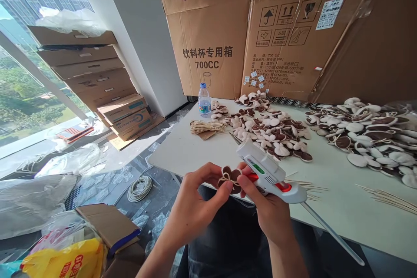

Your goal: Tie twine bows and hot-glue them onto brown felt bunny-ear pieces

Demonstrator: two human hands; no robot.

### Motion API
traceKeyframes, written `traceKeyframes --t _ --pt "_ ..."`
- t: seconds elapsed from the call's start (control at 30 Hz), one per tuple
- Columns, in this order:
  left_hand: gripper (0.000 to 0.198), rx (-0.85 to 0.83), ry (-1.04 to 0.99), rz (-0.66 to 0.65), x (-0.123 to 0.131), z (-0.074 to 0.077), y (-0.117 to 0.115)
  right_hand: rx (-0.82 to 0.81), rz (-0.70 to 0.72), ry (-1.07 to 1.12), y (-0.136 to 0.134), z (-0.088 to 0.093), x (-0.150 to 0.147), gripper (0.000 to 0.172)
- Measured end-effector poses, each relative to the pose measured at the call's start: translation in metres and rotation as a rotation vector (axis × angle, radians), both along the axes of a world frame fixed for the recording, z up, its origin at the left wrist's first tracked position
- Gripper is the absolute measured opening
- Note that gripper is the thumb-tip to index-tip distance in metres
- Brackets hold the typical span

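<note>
A small brown felt flower shape (233,175) with a pale edge and a thin cream string bow on its face is pinched between my two hands at the table's near edge. My left hand (202,197) grips its left side, thumb pressed on the bow. In my right hand (265,202) sits a white hot glue gun (263,167), its nozzle pointing up and left and a long glue stick (335,234) trailing from its back. The right thumb and a fingertip also touch the flower's right side.
Heaps of brown and cream felt pieces (273,128) cover the table's back and right (368,128). A string bundle (207,127) and a water bottle (204,102) stand left of them. Thin sticks (391,197) lie at right. Large cartons (208,39) rise behind; a cable coil (140,189) is on the floor.
</note>
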State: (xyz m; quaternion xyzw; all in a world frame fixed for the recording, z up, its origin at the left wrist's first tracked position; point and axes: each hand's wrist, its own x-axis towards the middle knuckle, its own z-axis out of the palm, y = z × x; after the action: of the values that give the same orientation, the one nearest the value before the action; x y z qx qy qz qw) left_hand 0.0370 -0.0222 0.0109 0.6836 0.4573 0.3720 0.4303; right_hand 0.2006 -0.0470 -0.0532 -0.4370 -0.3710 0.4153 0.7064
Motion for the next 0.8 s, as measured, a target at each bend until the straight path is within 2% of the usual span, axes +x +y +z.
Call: traceKeyframes --t 0.47,0.67,0.8 --pt "0.016 0.013 0.048 0.026 -0.0007 0.0018 -0.0004 -0.016 0.019 -0.023 0.0009 -0.0012 -0.0059 0.018" --pt "0.021 -0.064 -0.045 -0.024 0.0000 0.0004 -0.0003 -0.044 -0.057 0.038 0.0041 -0.0026 -0.0019 0.020" --pt "0.031 -0.061 -0.059 -0.047 -0.0045 -0.0037 -0.0014 -0.057 -0.128 0.045 0.0072 -0.0048 0.0012 0.023"
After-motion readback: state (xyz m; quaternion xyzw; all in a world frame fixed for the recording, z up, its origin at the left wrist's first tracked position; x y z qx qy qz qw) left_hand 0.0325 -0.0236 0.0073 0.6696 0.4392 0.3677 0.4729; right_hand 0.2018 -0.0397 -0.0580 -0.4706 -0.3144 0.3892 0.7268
